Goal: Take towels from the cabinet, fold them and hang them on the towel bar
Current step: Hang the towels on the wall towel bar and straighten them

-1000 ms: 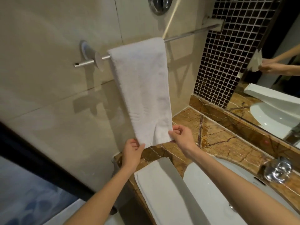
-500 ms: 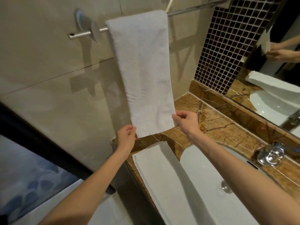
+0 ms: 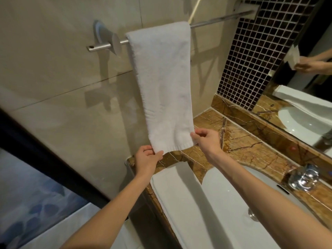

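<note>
Head view. White towel (image 3: 161, 83) hangs folded over the towel bar (image 3: 221, 19), toward the bar's left end and just right of the left wall mount. It drapes straight down in front of the beige tiled wall (image 3: 53, 78), and its bottom hem ends above the desk (image 3: 251, 150).

Left hand (image 3: 146, 159) — thumb in front, fingers behind — pinches the towel's lower left corner. Right hand (image 3: 206, 141) pinches the lower right edge just above the hem, fingers curled round the cloth. Both forearms reach up from the bottom of the frame.

A second towel (image 3: 179, 194), white and folded flat, lies on the brown marble desk along the left rim of the white basin (image 3: 233, 203). Chrome tap (image 3: 303, 178) stands behind the basin. The mirror (image 3: 305, 87) at right reflects a hand on the towel's corner.
</note>
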Demonstrator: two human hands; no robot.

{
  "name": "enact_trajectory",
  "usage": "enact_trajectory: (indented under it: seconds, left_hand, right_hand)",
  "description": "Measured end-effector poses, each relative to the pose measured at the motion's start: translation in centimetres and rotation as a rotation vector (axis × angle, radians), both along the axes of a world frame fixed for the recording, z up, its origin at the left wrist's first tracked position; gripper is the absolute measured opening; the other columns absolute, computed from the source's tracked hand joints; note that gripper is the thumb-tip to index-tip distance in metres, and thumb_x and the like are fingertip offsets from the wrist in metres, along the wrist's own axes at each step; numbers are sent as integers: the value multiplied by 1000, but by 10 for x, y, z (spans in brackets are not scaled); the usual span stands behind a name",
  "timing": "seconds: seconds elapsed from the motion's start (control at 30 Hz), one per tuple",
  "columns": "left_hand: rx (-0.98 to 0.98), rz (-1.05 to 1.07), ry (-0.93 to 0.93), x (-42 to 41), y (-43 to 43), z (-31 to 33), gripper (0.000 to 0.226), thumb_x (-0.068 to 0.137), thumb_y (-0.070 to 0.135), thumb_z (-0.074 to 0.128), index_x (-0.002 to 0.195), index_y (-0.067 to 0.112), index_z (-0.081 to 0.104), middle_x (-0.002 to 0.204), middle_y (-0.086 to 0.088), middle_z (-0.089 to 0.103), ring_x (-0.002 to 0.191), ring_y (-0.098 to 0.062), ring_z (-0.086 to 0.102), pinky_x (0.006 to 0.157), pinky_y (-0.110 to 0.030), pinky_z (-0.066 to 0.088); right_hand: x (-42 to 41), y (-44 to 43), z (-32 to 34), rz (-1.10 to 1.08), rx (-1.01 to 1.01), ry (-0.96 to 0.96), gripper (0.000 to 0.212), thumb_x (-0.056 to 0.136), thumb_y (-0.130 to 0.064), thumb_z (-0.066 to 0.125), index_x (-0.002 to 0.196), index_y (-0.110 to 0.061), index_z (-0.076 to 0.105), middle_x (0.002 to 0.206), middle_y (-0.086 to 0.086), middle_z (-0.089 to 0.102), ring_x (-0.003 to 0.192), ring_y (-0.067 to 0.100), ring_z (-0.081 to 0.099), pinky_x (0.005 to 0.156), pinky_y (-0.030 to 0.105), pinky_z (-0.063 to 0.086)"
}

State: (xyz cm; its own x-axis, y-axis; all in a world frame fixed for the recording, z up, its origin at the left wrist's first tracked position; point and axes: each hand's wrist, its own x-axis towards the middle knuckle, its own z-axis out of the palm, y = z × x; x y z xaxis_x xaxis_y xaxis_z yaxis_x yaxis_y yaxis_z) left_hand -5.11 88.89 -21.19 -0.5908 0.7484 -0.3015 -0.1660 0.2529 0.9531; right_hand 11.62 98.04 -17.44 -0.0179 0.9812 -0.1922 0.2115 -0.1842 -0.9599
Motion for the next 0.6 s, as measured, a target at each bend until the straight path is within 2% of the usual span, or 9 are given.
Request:
enact_trajectory:
  seconds: [0.13, 0.2, 0.27, 0.33, 0.43, 0.5, 0.57, 0.6]
  left_hand:
    - [3, 33, -41, -5, -3, -1, 29, 76, -1, 75, 99, 7, 60, 89, -11, 70, 77, -18, 71, 72, -27, 59]
    - [7, 9, -34, -6, -6, 0, 27, 77, -1, 75, 98, 7, 61, 89, -10, 70, 81, -19, 71, 72, -26, 59]
    - [8, -28, -26, -5, -7, 0, 24, 78, 0, 74, 98, 8, 61, 88, -9, 70, 81, -17, 70, 71, -24, 59]
    - [8, -64, -27, -4, -6, 0, 22, 79, 0, 73, 96, 8, 62, 87, -8, 70, 80, -17, 70, 71, -23, 59]
    - [18, -105, -59, -4, -4, -3, 22, 80, -3, 71, 99, 3, 61, 86, -9, 69, 80, -17, 69, 70, -23, 59]
    - [19, -116, -78, -6, -3, -5, 21, 81, -5, 69, 100, 0, 60, 88, -10, 69, 81, -19, 69, 69, -22, 59]
    - [-2, -133, -65, -10, -3, -6, 18, 83, -5, 67, 98, 2, 60, 91, -12, 68, 84, -20, 68, 69, -23, 59]
    - [-18, -146, -56, -11, -2, -6, 18, 84, -4, 66, 99, 3, 59, 92, -12, 67, 85, -19, 68, 71, -23, 59]
  right_hand:
    - [9, 1, -3, 7, -24, 30, 20, 87, -10, 67, 107, -6, 71, 102, 5, 70, 95, 21, 66, 79, 32, 58]
    - [13, 2, -3, -2, -20, 35, 16, 87, -10, 67, 103, -8, 72, 99, 4, 71, 95, 21, 67, 82, 34, 58]
    - [14, 1, -1, -17, -10, 15, 10, 88, -8, 65, 93, -13, 71, 94, 2, 70, 91, 19, 66, 79, 30, 56]
    - [14, 2, 0, -51, 6, -3, 11, 88, -6, 65, 89, -16, 71, 92, 2, 70, 90, 19, 65, 79, 30, 56]
    - [15, 2, 0, -86, 19, -31, 15, 88, -3, 64, 100, -12, 68, 96, 8, 69, 86, 20, 64, 79, 33, 57]
    - [13, 1, 1, -91, 2, 10, 29, 89, -1, 62, 116, -12, 60, 93, 13, 69, 82, 20, 64, 76, 34, 58]
    - [9, -1, 2, -82, 1, 17, 36, 90, -2, 61, 124, -13, 56, 95, 17, 69, 83, 20, 65, 67, 25, 54]
    - [7, -1, 2, -73, 13, -17, 29, 91, -2, 60, 118, -13, 59, 97, 15, 69, 83, 17, 64, 64, 21, 51]
